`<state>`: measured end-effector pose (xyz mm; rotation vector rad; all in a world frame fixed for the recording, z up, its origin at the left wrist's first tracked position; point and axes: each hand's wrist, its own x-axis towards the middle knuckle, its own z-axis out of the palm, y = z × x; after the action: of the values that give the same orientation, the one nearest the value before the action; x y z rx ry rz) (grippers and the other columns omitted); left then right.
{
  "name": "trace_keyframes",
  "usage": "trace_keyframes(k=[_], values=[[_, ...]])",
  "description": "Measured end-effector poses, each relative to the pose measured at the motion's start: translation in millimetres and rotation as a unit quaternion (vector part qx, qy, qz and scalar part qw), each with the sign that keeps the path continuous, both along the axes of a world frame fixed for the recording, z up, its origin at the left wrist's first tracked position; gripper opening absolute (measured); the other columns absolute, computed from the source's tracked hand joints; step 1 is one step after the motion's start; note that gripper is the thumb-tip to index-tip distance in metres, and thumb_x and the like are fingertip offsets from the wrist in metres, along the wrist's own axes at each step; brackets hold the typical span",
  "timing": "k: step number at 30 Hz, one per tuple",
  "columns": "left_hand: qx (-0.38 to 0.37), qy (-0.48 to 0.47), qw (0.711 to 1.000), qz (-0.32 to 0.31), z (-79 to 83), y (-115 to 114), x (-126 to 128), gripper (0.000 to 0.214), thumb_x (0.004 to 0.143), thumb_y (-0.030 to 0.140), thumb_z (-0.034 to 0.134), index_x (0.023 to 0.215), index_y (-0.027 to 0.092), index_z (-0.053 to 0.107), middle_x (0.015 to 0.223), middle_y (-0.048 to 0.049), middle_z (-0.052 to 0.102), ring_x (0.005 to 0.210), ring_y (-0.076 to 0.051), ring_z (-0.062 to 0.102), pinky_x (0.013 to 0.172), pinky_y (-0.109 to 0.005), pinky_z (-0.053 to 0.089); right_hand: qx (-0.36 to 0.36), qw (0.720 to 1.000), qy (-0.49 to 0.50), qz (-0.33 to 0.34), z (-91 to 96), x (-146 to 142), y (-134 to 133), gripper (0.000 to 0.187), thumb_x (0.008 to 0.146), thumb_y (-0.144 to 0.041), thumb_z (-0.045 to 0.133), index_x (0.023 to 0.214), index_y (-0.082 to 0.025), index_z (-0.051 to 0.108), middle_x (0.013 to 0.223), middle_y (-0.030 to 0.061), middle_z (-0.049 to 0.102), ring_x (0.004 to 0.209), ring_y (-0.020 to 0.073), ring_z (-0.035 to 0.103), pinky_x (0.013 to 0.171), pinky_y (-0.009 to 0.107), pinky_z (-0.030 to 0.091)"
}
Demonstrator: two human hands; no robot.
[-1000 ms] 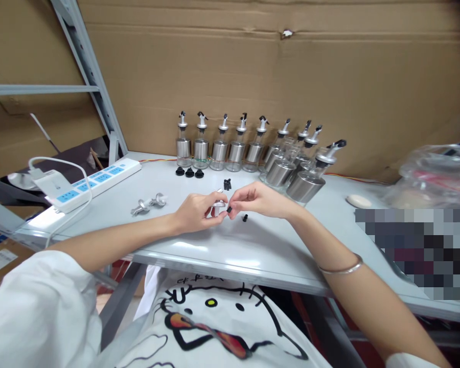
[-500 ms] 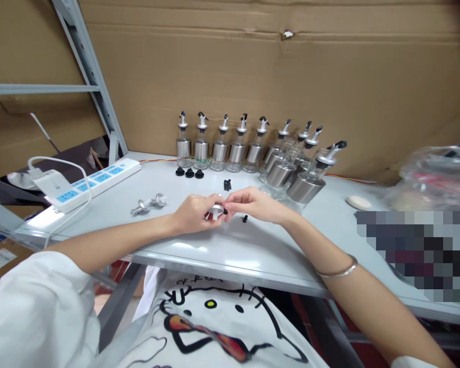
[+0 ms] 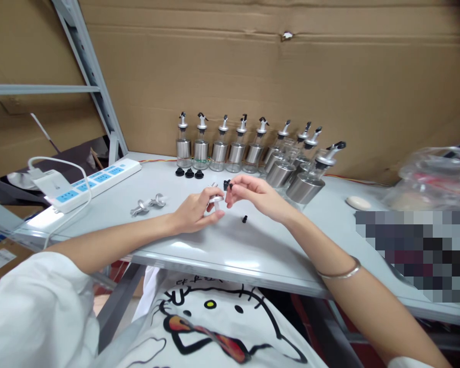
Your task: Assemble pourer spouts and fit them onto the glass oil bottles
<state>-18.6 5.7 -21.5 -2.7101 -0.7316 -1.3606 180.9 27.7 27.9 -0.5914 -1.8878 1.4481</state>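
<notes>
My left hand [image 3: 194,210] grips a small silver pourer spout [image 3: 215,198] between thumb and fingers, just above the grey table [image 3: 253,245]. My right hand [image 3: 257,196] pinches a tiny black cap [image 3: 229,186] at the spout's tip. Another small black piece [image 3: 245,219] lies on the table below my right hand. A little cluster of black caps [image 3: 226,183] sits just behind my fingers. Two more silver spouts [image 3: 148,203] lie to the left of my left hand.
A row of glass and steel oil bottles [image 3: 230,148] with pourers stands along the cardboard wall, some tilted at the right [image 3: 304,184]. Three black stoppers [image 3: 189,173] lie before them. A white power strip [image 3: 92,184] is at left, a plastic bag [image 3: 437,176] at right.
Both hands have lifted slightly and moved back toward the bottles. My right hand has drawn a little apart from the spout, with the black cap now at my fingertips.
</notes>
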Motion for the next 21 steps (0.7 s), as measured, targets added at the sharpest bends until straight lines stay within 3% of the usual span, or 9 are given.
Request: trace_keyframes(k=[3,6,12,21], values=[[-0.013,0.066,0.998,0.001,-0.9,0.0,-0.2,0.019,0.089,0.026,0.041,0.107,0.019,0.038,0.083,0.0002,0.057,0.051,-0.008,0.049,0.053,-0.021,0.042,-0.016,1.000,0.016,-0.007,2.8,2.8,0.7,0.034,0.083,-0.052,0.058,0.083,-0.019,0.050,0.071,-0.0015,0.061,0.067,0.0129,0.061,0.074,0.033,0.049],[-0.020,0.103,0.994,-0.001,-1.8,0.0,0.7,0.021,0.083,0.019,0.041,0.104,0.020,0.040,0.088,-0.0011,0.058,0.051,-0.008,0.048,0.054,-0.021,0.041,-0.055,0.997,-0.033,0.050,2.7,5.1,0.4,0.037,0.083,-0.055,0.057,0.081,-0.018,0.049,0.068,-0.0014,0.059,0.067,0.0141,0.060,0.075,0.034,0.049],[-0.014,0.114,0.992,-0.049,-0.6,-1.0,2.1,0.025,0.079,0.012,0.042,0.102,0.021,0.041,0.091,-0.0002,0.062,0.054,-0.008,0.052,0.054,-0.020,0.041,-0.063,0.990,-0.082,0.093,-1.1,4.8,0.1,0.040,0.082,-0.056,0.058,0.078,-0.017,0.050,0.069,-0.0010,0.057,0.064,0.0127,0.056,0.073,0.033,0.045],[-0.013,0.120,0.992,-0.028,-0.8,-2.5,2.2,0.021,0.077,0.015,0.041,0.098,0.021,0.039,0.082,0.0017,0.060,0.044,-0.007,0.043,0.049,-0.020,0.037,-0.087,0.987,-0.078,0.111,1.7,9.0,1.7,0.035,0.084,-0.050,0.058,0.075,-0.016,0.051,0.064,-0.0014,0.054,0.061,0.0129,0.054,0.070,0.032,0.042]])
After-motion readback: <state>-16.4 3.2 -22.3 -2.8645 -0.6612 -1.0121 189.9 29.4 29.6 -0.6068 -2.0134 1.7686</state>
